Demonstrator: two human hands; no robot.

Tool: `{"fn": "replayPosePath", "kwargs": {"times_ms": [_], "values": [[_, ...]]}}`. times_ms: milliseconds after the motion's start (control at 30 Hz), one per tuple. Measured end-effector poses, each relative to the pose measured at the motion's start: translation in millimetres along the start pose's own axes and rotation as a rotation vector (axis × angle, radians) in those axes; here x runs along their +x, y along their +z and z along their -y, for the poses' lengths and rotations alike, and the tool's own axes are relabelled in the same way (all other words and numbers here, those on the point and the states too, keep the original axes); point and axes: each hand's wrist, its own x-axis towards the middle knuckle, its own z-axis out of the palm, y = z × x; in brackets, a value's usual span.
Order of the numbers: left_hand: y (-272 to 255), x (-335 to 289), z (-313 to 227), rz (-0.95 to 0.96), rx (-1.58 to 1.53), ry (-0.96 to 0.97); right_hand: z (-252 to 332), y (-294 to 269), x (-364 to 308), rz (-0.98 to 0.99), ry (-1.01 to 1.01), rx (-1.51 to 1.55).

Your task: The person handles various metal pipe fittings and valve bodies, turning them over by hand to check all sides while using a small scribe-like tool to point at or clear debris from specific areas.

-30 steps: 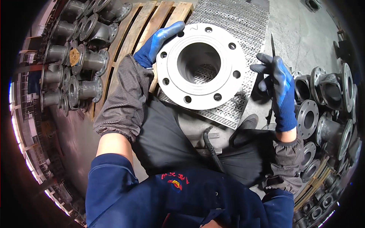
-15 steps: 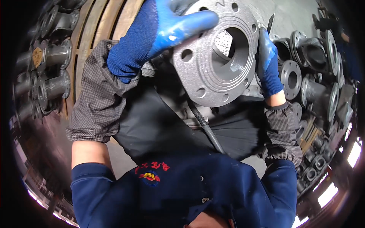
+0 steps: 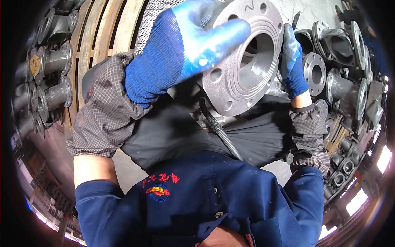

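Between my hands a grey metal flanged pipe fitting (image 3: 232, 88) is tilted, its round face with bolt holes and a wide bore turned toward me. My left hand (image 3: 201, 45), in a blue coated glove, grips the flange's left side, the thumb laid across the face and the other fingers mostly hidden behind. Along the right rim my right hand (image 3: 291, 61), gloved too, presses with its fingers pointing away from me. Below the fitting, a dark ribbed hose (image 3: 221, 133) runs up between my legs. A slim dark pointed object (image 3: 296, 19) shows just beyond my right fingertips.
On the left lies a slatted wooden pallet (image 3: 105, 31), with a patterned metal mesh (image 3: 154, 18) beside it. Several flanged fittings (image 3: 57, 61) are stacked farther left. More grey castings (image 3: 339, 45) crowd the right side, with smaller ring-shaped parts (image 3: 348, 166) lower down.
The fitting has shifted a little to the right and turned, so its bore shows more inner wall. My left hand moved right with it. The mesh behind my left hand now shows more.
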Motion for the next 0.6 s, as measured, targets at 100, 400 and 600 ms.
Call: {"fn": "replayPosePath", "kwargs": {"times_ms": [100, 400, 600], "values": [[-10, 15, 20, 0.027, -0.198, 0.258, -20, 5, 0, 0.017, -0.083, -0.045], [-23, 129, 51, -0.002, -0.046, 0.678, -83, 35, 26, 0.102, 0.396, 0.302], [-63, 130, 85, -0.208, 0.044, 0.471, -5, 33, 94, 0.165, 0.257, 0.142]]}}
